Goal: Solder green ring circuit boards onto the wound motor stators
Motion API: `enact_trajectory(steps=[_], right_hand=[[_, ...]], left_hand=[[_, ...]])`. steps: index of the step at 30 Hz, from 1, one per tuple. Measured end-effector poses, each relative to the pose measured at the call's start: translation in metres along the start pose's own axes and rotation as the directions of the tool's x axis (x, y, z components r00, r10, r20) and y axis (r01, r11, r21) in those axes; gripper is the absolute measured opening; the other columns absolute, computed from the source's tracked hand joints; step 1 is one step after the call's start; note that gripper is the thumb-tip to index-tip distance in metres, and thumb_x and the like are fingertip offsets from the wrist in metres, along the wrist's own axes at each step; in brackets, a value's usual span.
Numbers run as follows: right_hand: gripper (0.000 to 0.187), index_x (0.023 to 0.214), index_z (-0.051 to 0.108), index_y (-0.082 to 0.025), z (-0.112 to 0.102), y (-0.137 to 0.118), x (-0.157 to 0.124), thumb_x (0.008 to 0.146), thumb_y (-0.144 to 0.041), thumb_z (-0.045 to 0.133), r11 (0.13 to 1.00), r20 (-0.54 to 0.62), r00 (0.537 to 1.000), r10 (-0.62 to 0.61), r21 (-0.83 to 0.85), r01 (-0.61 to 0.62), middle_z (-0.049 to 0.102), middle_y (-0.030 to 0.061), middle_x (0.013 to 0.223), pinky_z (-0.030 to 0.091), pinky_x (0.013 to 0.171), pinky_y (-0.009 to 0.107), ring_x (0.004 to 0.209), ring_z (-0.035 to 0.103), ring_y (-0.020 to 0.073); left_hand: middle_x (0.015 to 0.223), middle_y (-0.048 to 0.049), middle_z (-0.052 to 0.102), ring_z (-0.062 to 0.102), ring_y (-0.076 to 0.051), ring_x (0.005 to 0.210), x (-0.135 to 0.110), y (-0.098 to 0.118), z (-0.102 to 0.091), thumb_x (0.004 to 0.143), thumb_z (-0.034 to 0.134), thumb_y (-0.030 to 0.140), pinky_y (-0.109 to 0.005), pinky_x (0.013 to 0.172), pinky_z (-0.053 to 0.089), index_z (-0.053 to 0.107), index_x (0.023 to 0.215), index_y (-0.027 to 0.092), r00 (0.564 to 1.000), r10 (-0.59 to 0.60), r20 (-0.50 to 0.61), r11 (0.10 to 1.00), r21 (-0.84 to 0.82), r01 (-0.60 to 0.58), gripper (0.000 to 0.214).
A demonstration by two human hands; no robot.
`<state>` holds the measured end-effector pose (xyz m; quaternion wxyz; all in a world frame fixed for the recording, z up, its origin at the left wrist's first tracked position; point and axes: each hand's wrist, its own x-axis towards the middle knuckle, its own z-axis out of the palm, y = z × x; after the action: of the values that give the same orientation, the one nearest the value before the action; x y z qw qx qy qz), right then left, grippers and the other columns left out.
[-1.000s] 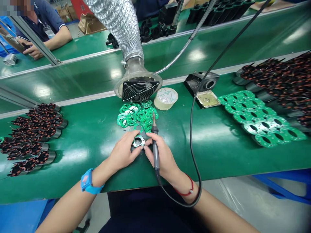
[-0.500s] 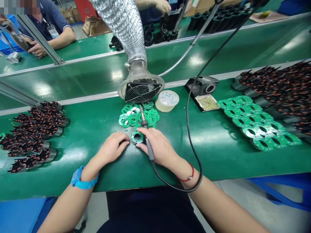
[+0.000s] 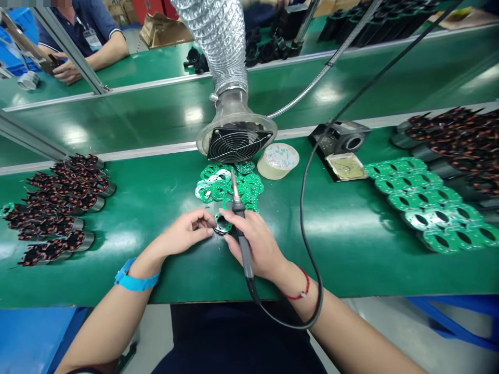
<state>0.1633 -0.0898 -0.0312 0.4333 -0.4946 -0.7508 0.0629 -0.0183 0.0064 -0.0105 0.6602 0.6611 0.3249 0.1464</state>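
One loosened grip could drop the soldering iron, its handle clasped by the right hand, onto piled circuit boards; the left hand's pinch on the ring-shaped board between both hands is unclear

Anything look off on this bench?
Maybe one thing: a lone green ring at the far-left edge of the left-hand wound parts. Most loose rings lie heaped by the fan, so it looks stray, though it may belong there. No spill or damage I can make out.
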Motion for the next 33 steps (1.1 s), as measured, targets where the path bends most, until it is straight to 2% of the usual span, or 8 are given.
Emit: enact_trajectory(steps=[4,9,13,16,20,23,26,33], right_hand=[[0.058,0.141,0.033,-0.024,0.000,-0.003,-0.002,0.088,-0.013,0.052,0.998,0.037,0.999,-0.029,0.061,0.026,0.066,0.0094,0.120,0.049,0.082,0.042,0.101,0.057,0.0242],[0.059,0.143,0.030,-0.025,0.001,-0.003,0.000,0.088,-0.012,0.046,0.998,0.119,0.991,-0.052,0.038,0.048,0.063,0.0097,0.122,0.047,0.089,0.047,0.113,0.053,0.0267],[0.049,0.136,0.041,-0.025,0.000,-0.001,-0.001,0.089,-0.013,0.047,0.999,0.088,0.995,0.050,0.000,-0.051,0.067,0.0086,0.110,0.048,0.083,0.043,0.101,0.058,0.0251],[0.040,0.129,0.047,-0.024,-0.001,0.000,0.000,0.090,-0.013,0.047,0.998,0.044,0.998,0.053,0.017,-0.053,0.070,0.0070,0.101,0.048,0.077,0.041,0.087,0.061,0.0223],[0.041,0.131,0.046,-0.024,-0.005,-0.003,0.003,0.092,-0.011,0.047,0.997,-0.045,0.998,0.049,0.068,-0.046,0.074,0.0036,0.093,0.050,0.077,0.039,0.082,0.066,0.0203],[0.034,0.128,0.051,-0.024,-0.010,-0.003,-0.001,0.094,-0.018,0.051,0.983,-0.145,0.977,0.159,0.118,-0.143,0.074,0.0036,0.087,0.053,0.076,0.038,0.083,0.070,0.0203],[0.020,0.111,0.060,-0.023,-0.013,-0.003,-0.008,0.096,-0.031,0.051,0.959,-0.214,0.945,0.247,0.197,-0.206,0.073,0.0044,0.085,0.055,0.071,0.036,0.077,0.071,0.0198],[0.018,0.096,0.061,-0.023,-0.017,-0.005,-0.005,0.096,-0.032,0.046,0.965,-0.219,0.960,0.177,0.232,-0.125,0.069,0.0017,0.071,0.052,0.056,0.033,0.057,0.066,0.0160]], left_hand=[[0.074,0.0001,0.059,0.052,-0.011,0.070,0.004,0.001,0.006,0.075,0.070,0.034,-0.025,0.070,0.042,0.056,0.075,0.014,0.996,-0.066,-0.063,0.992,-0.111,0.059,0.024],[0.068,0.0020,0.057,0.051,-0.010,0.067,0.006,0.005,0.011,0.071,0.072,0.037,-0.025,0.068,0.041,0.053,0.068,0.015,0.991,-0.096,-0.095,0.989,-0.121,0.084,0.029],[0.061,0.0044,0.050,0.044,-0.008,0.057,0.004,0.007,0.010,0.071,0.068,0.038,-0.022,0.056,0.035,0.054,0.070,0.016,0.978,-0.149,-0.145,0.984,-0.119,0.132,0.026],[0.059,0.0054,0.047,0.040,-0.007,0.053,0.005,0.006,0.011,0.071,0.063,0.038,-0.021,0.052,0.032,0.053,0.071,0.016,0.967,-0.155,-0.204,0.983,-0.129,0.130,0.024],[0.059,0.0059,0.045,0.040,-0.008,0.054,0.008,0.002,0.015,0.075,0.057,0.034,-0.022,0.054,0.032,0.050,0.073,0.017,0.959,-0.084,-0.270,0.996,-0.020,0.082,0.018],[0.061,0.0056,0.045,0.041,-0.009,0.057,0.007,-0.002,0.016,0.080,0.053,0.033,-0.023,0.056,0.032,0.049,0.075,0.017,0.953,-0.019,-0.303,0.991,0.120,0.057,0.017],[0.063,0.0053,0.045,0.041,-0.010,0.059,0.005,-0.006,0.017,0.083,0.051,0.031,-0.024,0.057,0.032,0.049,0.077,0.018,0.946,0.010,-0.324,0.976,0.208,0.061,0.015],[0.062,0.0055,0.043,0.040,-0.010,0.057,0.002,0.001,0.021,0.086,0.049,0.027,-0.023,0.055,0.030,0.047,0.075,0.019,0.934,0.061,-0.352,0.945,0.321,0.059,0.014]])
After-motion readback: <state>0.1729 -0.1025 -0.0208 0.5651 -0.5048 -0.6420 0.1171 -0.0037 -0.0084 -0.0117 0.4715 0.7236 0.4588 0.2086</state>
